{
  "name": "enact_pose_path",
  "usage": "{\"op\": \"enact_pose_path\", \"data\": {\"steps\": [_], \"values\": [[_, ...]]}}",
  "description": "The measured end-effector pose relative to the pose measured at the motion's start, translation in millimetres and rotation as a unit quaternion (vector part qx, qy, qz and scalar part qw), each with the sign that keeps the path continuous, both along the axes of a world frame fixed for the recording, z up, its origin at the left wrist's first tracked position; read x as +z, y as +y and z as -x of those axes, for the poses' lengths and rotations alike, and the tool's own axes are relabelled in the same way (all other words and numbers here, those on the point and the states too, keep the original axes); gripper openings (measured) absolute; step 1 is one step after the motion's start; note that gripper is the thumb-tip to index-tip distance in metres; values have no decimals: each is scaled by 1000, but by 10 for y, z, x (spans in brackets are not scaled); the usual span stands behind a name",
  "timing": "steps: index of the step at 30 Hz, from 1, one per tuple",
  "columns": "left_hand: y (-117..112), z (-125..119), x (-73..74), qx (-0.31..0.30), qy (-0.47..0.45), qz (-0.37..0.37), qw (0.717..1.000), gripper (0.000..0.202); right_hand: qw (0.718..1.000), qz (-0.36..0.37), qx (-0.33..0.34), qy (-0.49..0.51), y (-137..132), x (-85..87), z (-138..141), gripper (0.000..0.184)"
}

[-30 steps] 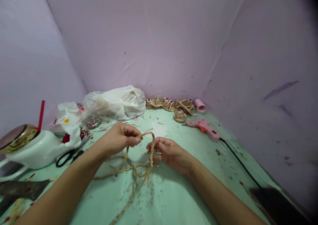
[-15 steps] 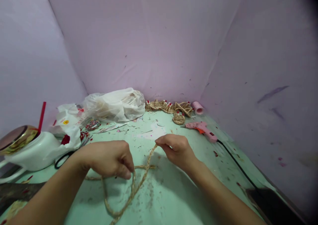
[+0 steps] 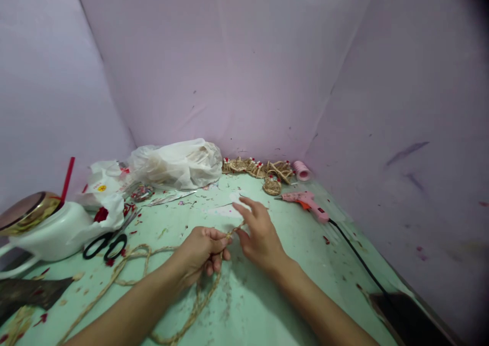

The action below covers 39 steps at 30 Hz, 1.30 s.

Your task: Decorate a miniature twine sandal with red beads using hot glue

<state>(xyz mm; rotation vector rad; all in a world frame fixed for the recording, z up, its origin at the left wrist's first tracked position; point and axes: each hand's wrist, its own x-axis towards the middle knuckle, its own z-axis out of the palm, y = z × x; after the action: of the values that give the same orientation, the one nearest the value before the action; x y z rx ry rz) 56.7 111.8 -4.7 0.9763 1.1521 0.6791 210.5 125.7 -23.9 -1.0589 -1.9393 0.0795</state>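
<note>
In the head view, a long straw-coloured braided rope (image 3: 194, 313) lies in loose loops on the table and runs up to my hands. My left hand (image 3: 206, 251) is closed, pinching the rope near one end between thumb and fingers. Just to its right, my right hand (image 3: 262, 236) has its fingers spread apart. The short rope end reaches its thumb; whether the thumb presses on it is hard to see. More of the rope trails left, under and past my left forearm.
Black-handled scissors (image 3: 110, 244) lie left, beside a white teapot-like vessel (image 3: 64, 234). A white plastic bag (image 3: 183, 162) sits at the back, with woven straw pieces (image 3: 273, 185) and a pink spool (image 3: 301, 170). A pink glue gun (image 3: 307, 203) with a black cord lies right.
My left hand has moved right and turned, now pinching the rope near its end. My right hand has opened its fingers and come down slightly, close beside the left.
</note>
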Motion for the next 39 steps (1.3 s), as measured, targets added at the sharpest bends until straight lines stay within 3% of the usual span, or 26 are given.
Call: {"op": "enact_pose_path", "data": {"steps": [3,6,9,11,13,19,33,35,39], "values": [[-80,-8,-121,63,-40,-34,997,24,986,5,-97,138,-68,8,59,55],[-135,-22,-191,70,-43,-62,995,24,930,105,-158,315,-143,-21,93,46],[-165,-34,-198,21,-22,-78,997,27,837,297,-68,454,-219,-110,95,31],[-173,-45,-185,-3,-3,-85,996,29,785,386,11,485,-271,-172,94,29],[-176,-59,-173,-8,18,-86,996,30,762,423,50,488,-315,-207,97,31],[-173,-93,-156,-22,48,-58,997,26,721,446,50,527,-320,-178,80,31],[-183,-103,-118,-42,60,-68,995,23,683,429,53,589,-292,-177,37,26],[-182,-98,-124,-38,62,-69,995,23,690,426,63,582,-292,-180,36,25],[-176,-101,-157,-21,54,-82,995,27,741,422,54,519,-322,-197,64,21]]}}
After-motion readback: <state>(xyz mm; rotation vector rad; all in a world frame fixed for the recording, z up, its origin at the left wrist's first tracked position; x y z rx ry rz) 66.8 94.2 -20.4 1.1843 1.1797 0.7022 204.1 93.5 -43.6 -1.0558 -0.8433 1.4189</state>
